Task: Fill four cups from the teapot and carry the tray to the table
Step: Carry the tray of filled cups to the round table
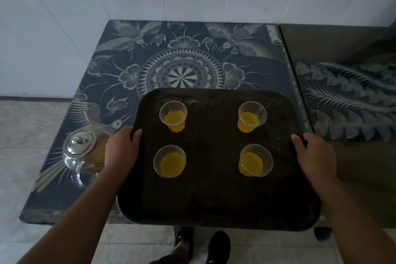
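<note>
The clear glass teapot with its shiny metal lid (79, 148) stood on the blue patterned tabletop (182, 60), just beside the left hand (121, 150). That hand gripped the left rim of the dark rounded-rectangular tray (212, 195), thumb hooked over the edge. On the tray stood four clear plastic cups of yellow liquid (173, 115), two left and two right, well apart, each partly filled. The right hand (317, 156) clasped the right rim likewise. The tray's near edge overhung the table; whether it was lifted could not be told. Pouring looked finished, so the carry was in hand. It called for raising both sides together, level and slowly, since such light cups would likely slide or slosh.
</note>
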A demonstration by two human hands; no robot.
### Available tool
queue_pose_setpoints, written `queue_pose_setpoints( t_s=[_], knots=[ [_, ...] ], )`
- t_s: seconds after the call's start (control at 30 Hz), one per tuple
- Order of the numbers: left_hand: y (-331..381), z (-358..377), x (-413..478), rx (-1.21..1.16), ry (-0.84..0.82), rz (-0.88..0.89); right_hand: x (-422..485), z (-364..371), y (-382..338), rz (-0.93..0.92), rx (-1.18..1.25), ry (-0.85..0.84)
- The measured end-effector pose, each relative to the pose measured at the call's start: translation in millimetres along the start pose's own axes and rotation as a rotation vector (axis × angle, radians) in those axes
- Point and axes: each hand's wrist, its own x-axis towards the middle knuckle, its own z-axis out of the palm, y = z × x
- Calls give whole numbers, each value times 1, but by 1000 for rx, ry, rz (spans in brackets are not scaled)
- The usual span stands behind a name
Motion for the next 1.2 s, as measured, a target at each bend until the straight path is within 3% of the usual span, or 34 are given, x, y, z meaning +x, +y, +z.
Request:
queue_pose_setpoints(
  t_s=[0.37, 0.67, 1.2],
  knots=[
    [8, -45, -17, -28, 37, 39, 3, -52, -24, -35, 63, 3],
    [15, -71, -16, -29, 65, 80, 8, -74, -36, -61, -30, 70],
    [45, -62, -43, -4, 27, 132, -15, -86, 7, 3, 43, 46]
  ],
)
